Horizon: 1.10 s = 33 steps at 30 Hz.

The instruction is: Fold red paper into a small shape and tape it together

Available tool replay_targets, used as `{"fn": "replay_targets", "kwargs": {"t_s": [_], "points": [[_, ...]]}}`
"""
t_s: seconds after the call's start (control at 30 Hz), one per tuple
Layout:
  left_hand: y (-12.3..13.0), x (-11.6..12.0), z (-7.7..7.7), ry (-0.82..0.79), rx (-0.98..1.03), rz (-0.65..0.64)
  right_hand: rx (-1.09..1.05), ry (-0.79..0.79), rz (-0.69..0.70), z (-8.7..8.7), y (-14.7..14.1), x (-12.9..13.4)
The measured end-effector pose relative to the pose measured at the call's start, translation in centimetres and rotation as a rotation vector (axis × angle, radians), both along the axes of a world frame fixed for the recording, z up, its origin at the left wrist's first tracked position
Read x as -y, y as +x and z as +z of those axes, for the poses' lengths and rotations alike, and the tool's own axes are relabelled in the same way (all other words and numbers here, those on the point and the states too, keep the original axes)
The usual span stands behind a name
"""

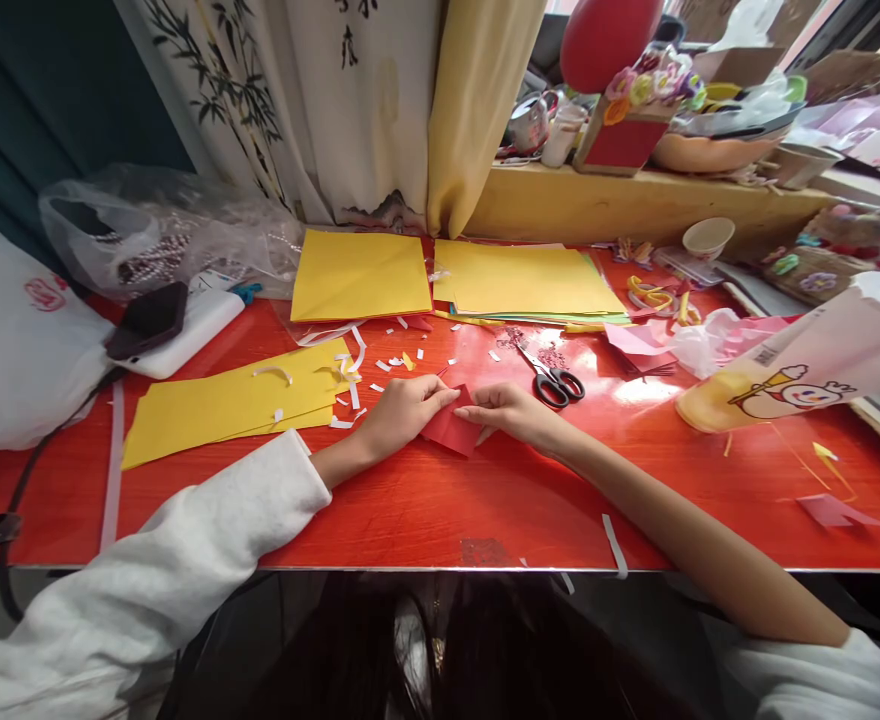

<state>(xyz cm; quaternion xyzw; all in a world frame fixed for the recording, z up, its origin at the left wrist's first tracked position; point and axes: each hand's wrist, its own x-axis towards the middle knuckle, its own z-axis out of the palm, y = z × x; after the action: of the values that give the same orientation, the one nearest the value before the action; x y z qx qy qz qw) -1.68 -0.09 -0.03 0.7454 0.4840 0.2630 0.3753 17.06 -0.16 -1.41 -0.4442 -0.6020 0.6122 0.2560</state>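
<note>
A small folded piece of red paper (453, 430) is held just above the red table (395, 500). My left hand (408, 408) pinches its upper left part between thumb and fingers. On the other side my right hand (501, 408) grips its right edge with closed fingers. Black-handled scissors (558, 386) lie behind and to the right of my right hand. White paper scraps (380, 366) are scattered beyond my left hand, and yellow sheets (222, 403) lie to its left.
Two yellow paper stacks (361, 275) lie by the curtain (365, 120). A large drink cup (807, 350) leans at the right. A phone (147, 320) rests on a white box at the left. Pink paper (839, 511) lies near the right front edge.
</note>
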Motion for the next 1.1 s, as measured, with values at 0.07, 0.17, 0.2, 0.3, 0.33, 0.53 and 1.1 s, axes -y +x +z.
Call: {"fn": "replay_targets", "kwargs": {"t_s": [0.07,0.17,0.2,0.3,0.33,0.53,1.1], "points": [[0.0,0.0,0.0,-0.009,0.013,-0.008,0.002,0.005,-0.003,-0.1,0.0,0.0],[-0.1,0.0,0.0,-0.025,0.03,-0.017,0.0,0.008,-0.019,-0.2,0.0,0.0],[-0.1,0.0,0.0,-0.03,0.032,-0.014,0.001,0.008,-0.023,-0.2,0.0,0.0],[-0.2,-0.1,-0.1,-0.042,0.043,-0.004,0.009,-0.008,-0.018,0.0,-0.1,0.1],[-0.2,-0.1,-0.2,-0.048,0.047,-0.002,0.016,-0.016,-0.016,0.1,-0.1,0.1],[-0.3,-0.2,-0.5,-0.053,0.039,0.004,0.003,-0.043,-0.018,0.8,-0.3,0.3],[-0.6,-0.6,-0.5,-0.118,0.15,-0.112,0.057,-0.002,0.102,0.9,-0.1,0.2]]}}
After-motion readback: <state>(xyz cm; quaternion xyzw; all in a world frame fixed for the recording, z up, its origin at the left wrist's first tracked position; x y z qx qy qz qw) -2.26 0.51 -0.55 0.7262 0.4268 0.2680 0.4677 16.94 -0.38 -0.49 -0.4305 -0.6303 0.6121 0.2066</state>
